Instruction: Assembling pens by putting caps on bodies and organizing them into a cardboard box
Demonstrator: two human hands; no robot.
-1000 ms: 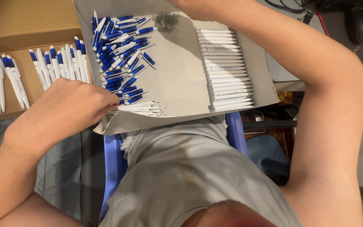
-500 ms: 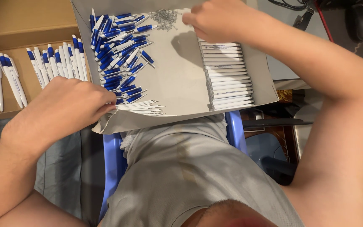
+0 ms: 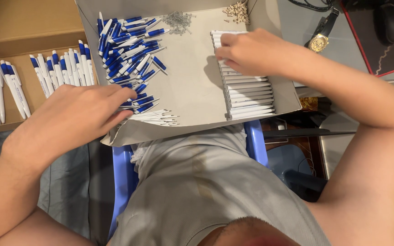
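Note:
A flat cardboard tray (image 3: 192, 86) rests on my lap. My left hand (image 3: 74, 118) lies palm down at its near left corner, fingertips on blue-and-white pen parts (image 3: 128, 41) and beside a bundle of thin white refills (image 3: 156, 117). What its fingers hold is hidden. My right hand (image 3: 251, 52) is at the far end of a neat row of white pen barrels (image 3: 249, 98), fingers curled and pinching the topmost barrel. A small heap of metal springs (image 3: 178, 20) and some tan pieces (image 3: 238, 10) lie at the tray's far edge.
A brown box (image 3: 28, 23) on the left holds rows of assembled blue-and-white pens (image 3: 5, 86). A wristwatch (image 3: 319, 42) and a dark computer mouse (image 3: 391, 23) lie on the desk at upper right. I sit on a blue chair (image 3: 121, 168).
My right hand has come down from the tray's far edge onto the top of the white barrel row. My left hand has stayed at the near left pile.

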